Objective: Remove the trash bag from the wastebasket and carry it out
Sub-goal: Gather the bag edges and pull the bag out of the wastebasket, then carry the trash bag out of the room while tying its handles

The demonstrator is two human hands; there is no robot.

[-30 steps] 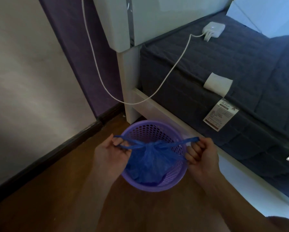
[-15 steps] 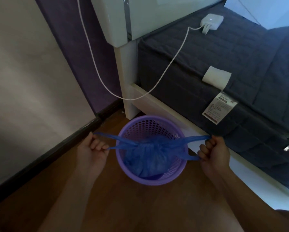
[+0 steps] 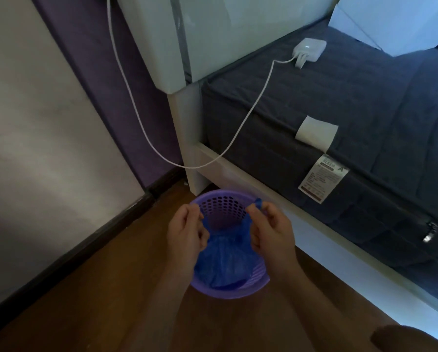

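Note:
A purple perforated wastebasket stands on the wooden floor beside the bed. Inside it sits a blue trash bag, gathered at its neck. My left hand pinches one of the bag's handles over the basket's left rim. My right hand grips the other handle over the right rim, a blue tip poking out above its fingers. The two hands are close together above the bag, and the bag's body rests in the basket.
A white bed frame with a dark grey mattress runs along the right. A white cable hangs from a charger on the mattress across to the wall. A wall with dark baseboard lies on the left.
My hands, spread wide and pulling the bag's handles taut half a second ago, have come together over the middle of the basket. The handles now hang slack between them.

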